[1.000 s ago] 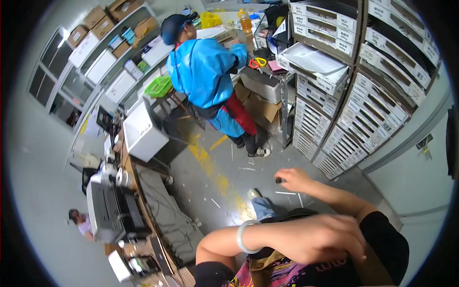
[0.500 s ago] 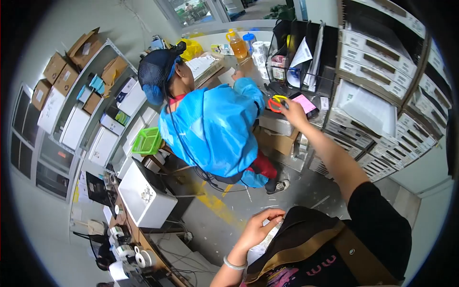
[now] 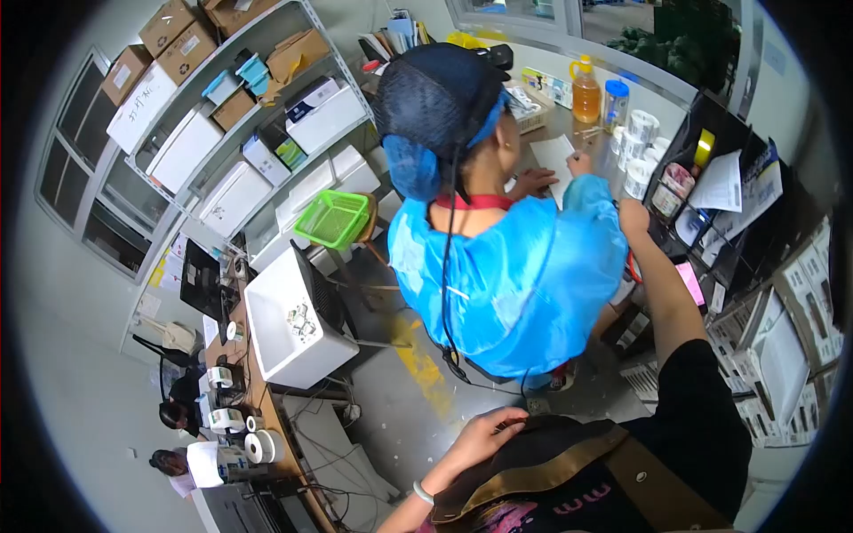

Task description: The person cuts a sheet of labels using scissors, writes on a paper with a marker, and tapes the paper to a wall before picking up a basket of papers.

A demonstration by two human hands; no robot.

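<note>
My right hand [image 3: 633, 218] reaches over the desk, close to the co-worker's blue sleeve [image 3: 593, 211] and the white label rolls [image 3: 636, 178]. Its fingers are too small and partly hidden to read. Beneath my forearm shows the red handle of a pair of scissors [image 3: 633, 266], apart from the hand. My left hand [image 3: 487, 437] is closed at my waist, against the dark cloth [image 3: 551, 441] with a brown band. What its fingers hold, if anything, is hidden.
A co-worker in a blue smock [image 3: 506, 275] sits in front of me, hands on white paper [image 3: 555, 164]. A bottle of amber liquid [image 3: 585, 93] stands behind. The green basket [image 3: 333, 218] and white bin [image 3: 289, 315] are left; stacked cartons [image 3: 786, 346] are right.
My right hand has moved from the scissors toward the label rolls, past the co-worker's sleeve. My view has shifted closer to the co-worker. White material under my left hand is now out of sight.
</note>
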